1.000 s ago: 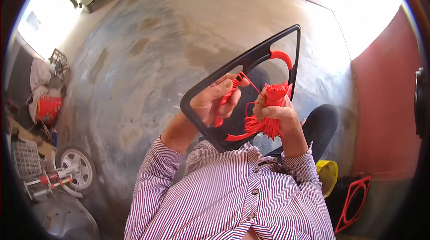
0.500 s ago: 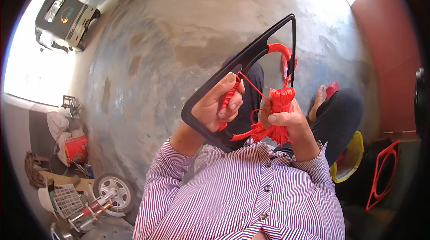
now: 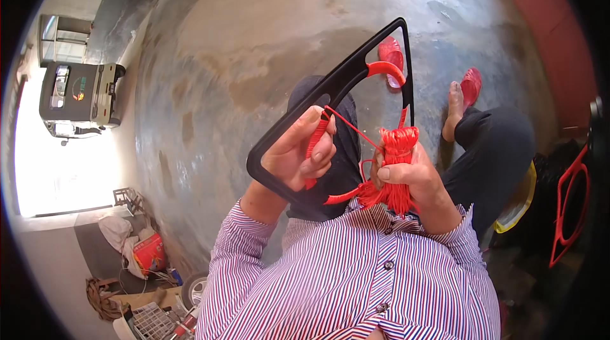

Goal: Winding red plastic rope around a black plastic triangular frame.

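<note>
A black frame (image 3: 337, 80) with a rounded inner opening is held tilted in front of my striped shirt. My left hand (image 3: 297, 151) grips its left side, thumb and fingers closed round a bar wound with red cord (image 3: 316, 140). Red also covers curved stretches of the opening's edge at the top and bottom. In my right hand (image 3: 416, 173) is a thick bundle of red cord (image 3: 399, 142), its looped ends hanging below the fist. One taut strand runs from the bundle up to the wound bar near my left thumb.
Two red slippers (image 3: 470, 88) are on the concrete floor beyond my knees, one beside a bare foot. At the right are a red frame (image 3: 559, 238) and a yellow-edged bag (image 3: 518, 203). A wheel, a crate (image 3: 152, 321) and a parked vehicle (image 3: 71, 95) are to the left.
The whole view has swung, shifting the surroundings. In the picture, the black frame and my left hand sit slightly further left; both hands keep the same hold.
</note>
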A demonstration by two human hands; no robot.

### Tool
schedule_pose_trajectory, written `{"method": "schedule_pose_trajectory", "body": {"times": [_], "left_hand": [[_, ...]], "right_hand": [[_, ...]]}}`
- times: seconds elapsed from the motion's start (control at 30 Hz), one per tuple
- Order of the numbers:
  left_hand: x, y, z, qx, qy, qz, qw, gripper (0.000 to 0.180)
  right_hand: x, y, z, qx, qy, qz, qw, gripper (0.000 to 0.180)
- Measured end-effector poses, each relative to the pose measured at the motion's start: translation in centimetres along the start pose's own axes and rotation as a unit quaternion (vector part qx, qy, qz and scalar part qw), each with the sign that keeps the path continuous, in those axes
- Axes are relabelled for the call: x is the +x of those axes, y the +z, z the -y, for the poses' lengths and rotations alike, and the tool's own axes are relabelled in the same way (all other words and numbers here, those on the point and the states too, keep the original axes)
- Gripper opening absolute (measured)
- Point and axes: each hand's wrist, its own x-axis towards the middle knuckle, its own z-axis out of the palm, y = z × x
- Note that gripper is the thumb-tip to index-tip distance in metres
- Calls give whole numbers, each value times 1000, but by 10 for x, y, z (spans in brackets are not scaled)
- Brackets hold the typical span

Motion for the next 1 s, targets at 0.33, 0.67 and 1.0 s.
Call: {"method": "schedule_pose_trajectory", "body": {"times": [0.33,0.67,1.0], "left_hand": [[9,9,-4,52,-40,-44,997,40],[11,11,-4,39,-54,-47,997,38],[11,12,-3,58,-71,-51,994,42]], "right_hand": [[-4,1,-3,21,14,-41,999,26],[1,-4,-12,-15,31,1,999,29],[-1,-8,-18,-28,16,-6,999,26]]}}
